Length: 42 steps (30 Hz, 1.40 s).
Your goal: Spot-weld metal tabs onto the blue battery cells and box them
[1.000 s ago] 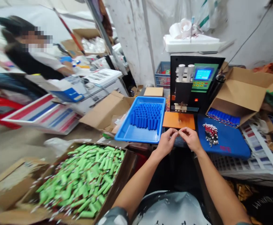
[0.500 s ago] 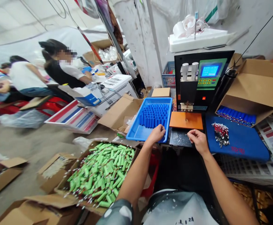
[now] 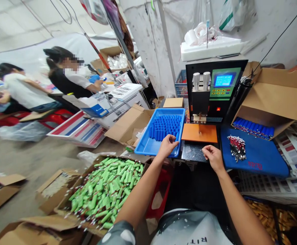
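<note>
Box of green cells (image 3: 105,190) sits low on my left. The blue tray (image 3: 148,149) is parked right beside the orange plate (image 3: 199,132), I guess so the blue cells (image 3: 166,126) standing in its far half are an easy grab. My left hand (image 3: 167,145) is over the tray's near corner, fingers together and bent toward them; can't tell if it's got one. My right hand (image 3: 213,157) rests by the plate, thumb and finger pinched, whatever's in there too tiny to see.
</note>
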Tool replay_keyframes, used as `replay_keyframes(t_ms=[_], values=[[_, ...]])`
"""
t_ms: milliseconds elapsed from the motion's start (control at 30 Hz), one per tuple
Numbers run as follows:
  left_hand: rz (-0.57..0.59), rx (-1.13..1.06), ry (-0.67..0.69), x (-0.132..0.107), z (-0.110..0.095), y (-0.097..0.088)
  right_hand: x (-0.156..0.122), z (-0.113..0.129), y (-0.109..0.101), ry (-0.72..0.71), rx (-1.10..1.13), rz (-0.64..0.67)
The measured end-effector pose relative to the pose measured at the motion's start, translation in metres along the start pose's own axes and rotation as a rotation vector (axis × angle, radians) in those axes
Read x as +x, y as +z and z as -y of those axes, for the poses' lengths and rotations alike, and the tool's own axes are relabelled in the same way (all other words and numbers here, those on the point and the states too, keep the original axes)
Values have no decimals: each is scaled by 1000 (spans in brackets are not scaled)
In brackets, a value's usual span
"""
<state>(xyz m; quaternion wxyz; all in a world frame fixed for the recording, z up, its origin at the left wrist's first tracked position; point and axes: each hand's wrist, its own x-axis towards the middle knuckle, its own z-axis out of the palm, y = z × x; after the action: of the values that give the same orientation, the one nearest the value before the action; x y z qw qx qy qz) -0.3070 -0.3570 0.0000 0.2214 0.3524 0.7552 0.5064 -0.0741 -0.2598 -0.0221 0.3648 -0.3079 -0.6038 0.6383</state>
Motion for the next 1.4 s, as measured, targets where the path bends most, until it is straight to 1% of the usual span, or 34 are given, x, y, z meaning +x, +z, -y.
replay_keyframes(t_ms=[100, 200, 267, 367, 400, 467, 567, 667, 733, 900, 1033, 1200, 1300, 1400], values=[[-98, 171, 99, -5, -1, 7, -1, -2, 0, 6, -5, -4], [-210, 305, 295, -9, -7, 13, -3, -3, -3, 6, 0, -17], [-272, 324, 413, -8, -16, 15, -4, -2, -5, 7, 7, -31], [-293, 245, 485, 0, -32, 21, -5, 0, -11, 1, 26, -66], [-272, 204, 487, 4, -37, 26, -5, 1, -12, 0, 35, -80], [-190, 108, 468, 15, -45, 39, -4, 3, -16, 3, 56, -110], [-74, -14, 415, 28, -49, 64, -3, 4, -20, 12, 78, -144], [-77, -62, 365, 35, -46, 83, 0, 4, -24, 13, 81, -156], [-73, -66, 338, 35, -44, 88, 3, 6, -27, 3, 82, -160], [62, -156, 283, 33, -46, 93, 24, 20, -29, -60, 72, -182], [123, -198, 301, 34, -46, 106, 48, 29, -26, -68, 93, -202], [132, -241, 308, 36, -37, 118, 69, 31, -20, -62, 84, -234], [131, -251, 296, 36, -32, 119, 80, 32, -14, -54, 68, -209], [99, -237, 331, 35, -30, 119, 92, 33, -7, -61, 52, -179]])
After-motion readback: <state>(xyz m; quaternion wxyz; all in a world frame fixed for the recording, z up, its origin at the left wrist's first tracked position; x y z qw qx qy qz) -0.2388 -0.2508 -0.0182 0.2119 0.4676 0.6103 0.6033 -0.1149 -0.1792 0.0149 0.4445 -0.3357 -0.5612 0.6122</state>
